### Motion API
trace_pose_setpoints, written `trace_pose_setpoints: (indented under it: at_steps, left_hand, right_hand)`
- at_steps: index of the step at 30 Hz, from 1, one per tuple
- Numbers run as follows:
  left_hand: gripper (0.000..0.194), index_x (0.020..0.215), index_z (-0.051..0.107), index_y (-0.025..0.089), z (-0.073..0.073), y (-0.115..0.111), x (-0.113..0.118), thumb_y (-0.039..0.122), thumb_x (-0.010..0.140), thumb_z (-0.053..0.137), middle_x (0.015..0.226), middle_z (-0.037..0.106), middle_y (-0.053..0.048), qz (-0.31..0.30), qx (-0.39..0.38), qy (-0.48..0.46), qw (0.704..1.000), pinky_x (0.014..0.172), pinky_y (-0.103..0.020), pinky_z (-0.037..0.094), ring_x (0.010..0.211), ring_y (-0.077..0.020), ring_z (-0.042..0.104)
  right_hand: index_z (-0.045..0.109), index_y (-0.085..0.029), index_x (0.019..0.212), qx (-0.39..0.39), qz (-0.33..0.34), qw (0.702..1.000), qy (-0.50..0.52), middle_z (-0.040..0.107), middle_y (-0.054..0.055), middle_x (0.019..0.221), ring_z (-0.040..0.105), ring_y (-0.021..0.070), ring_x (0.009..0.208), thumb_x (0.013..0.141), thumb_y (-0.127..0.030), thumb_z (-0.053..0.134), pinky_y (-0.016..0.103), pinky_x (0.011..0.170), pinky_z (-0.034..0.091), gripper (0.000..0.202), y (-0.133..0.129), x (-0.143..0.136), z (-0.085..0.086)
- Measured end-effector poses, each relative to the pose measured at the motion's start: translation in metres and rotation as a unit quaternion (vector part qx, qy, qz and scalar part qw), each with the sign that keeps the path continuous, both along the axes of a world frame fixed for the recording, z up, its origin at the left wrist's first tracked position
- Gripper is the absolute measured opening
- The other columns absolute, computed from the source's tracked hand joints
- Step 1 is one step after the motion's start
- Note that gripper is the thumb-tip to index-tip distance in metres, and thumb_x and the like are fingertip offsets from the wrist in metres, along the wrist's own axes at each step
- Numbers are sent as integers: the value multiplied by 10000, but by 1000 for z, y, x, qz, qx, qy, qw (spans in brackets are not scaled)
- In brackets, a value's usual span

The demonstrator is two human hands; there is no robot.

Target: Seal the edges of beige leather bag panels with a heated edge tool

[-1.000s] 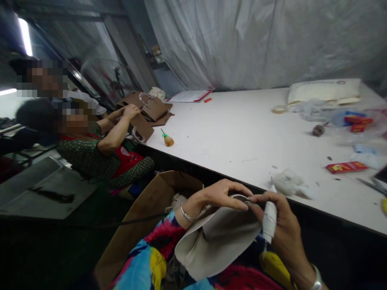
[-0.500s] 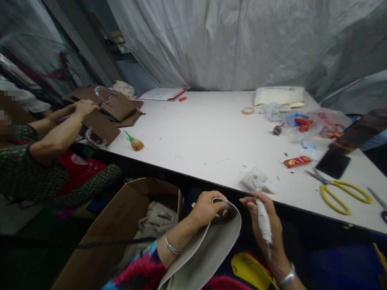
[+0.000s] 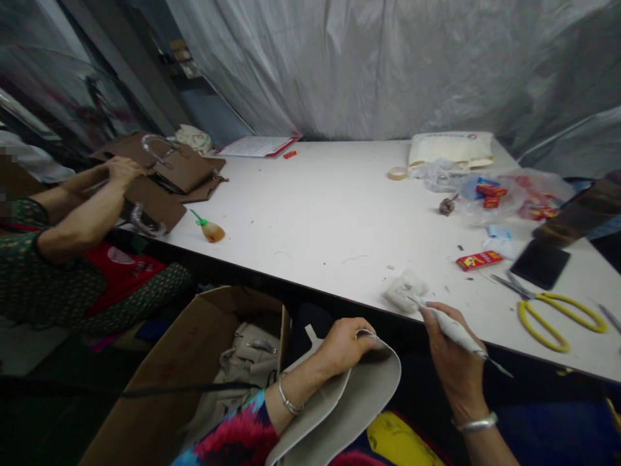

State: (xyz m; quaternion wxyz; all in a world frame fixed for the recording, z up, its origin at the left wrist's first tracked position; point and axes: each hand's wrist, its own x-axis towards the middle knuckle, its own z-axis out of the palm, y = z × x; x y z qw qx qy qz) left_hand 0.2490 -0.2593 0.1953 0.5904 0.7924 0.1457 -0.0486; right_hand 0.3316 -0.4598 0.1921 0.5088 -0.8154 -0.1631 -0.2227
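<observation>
My left hand [image 3: 342, 349] is closed on the upper edge of a light grey leather-like bag [image 3: 359, 404], whose mouth gapes to the right. The fingertips reach inside it and are partly hidden. In my right hand [image 3: 456, 362] is a white-wrapped tool [image 3: 456, 332] with a thin metal point at each end, like an awl. Its front point is over a small clear plastic packet [image 3: 406, 291] at the table's front edge; I cannot tell whether they touch.
A cardboard box [image 3: 145, 388] with grey bags stands at the left. On the table [image 3: 315, 213] are yellow-handled scissors [image 3: 538, 298], a phone [image 3: 541, 264], a red box [image 3: 479, 260], a tape roll [image 3: 398, 173] and a glue bottle [image 3: 212, 230]. A co-worker [image 3: 72, 226] handles brown bags [image 3: 179, 169].
My right hand has moved right and turned, bringing the tool from upright to slanting with its front point at the plastic packet. My left hand and the grey bag have shifted slightly right and down.
</observation>
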Motion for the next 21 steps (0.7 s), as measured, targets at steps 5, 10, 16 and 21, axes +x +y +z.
trace_pose_setpoints:
  at_steps: [5,10,16,21]
  left_hand:
    - [98,855,790,196,1,-3,-3,244,770,783,781,751,-29,-5,-4,14,1000,661,-234,437,728,-162,632]
    - [58,796,793,191,-2,-5,0,229,753,797,723,733,-32,20,-31,32,999,615,-232,408,668,-151,598]
    - [90,805,817,167,5,-3,1,207,725,807,728,755,-42,28,-55,71,996,663,-253,449,663,-156,639]
    - [184,872,824,135,5,0,1,234,718,844,800,769,-37,-9,-48,95,994,719,-254,465,739,-149,653]
  right_hand:
    - [721,-178,1084,-34,9,999,-3,755,62,1034,722,212,930,1027,-443,655,336,903,556,279,0,4,-7]
    - [711,-177,1121,-89,23,995,-44,753,68,1068,721,212,955,1039,-375,650,331,920,552,223,2,6,-12]
    - [719,-169,1108,-63,16,998,-13,751,79,1055,718,224,948,1035,-452,638,344,908,552,303,2,6,-10]
    - [726,-172,1008,55,-13,994,94,738,80,913,698,221,794,965,-617,658,352,792,570,452,-1,0,-5]
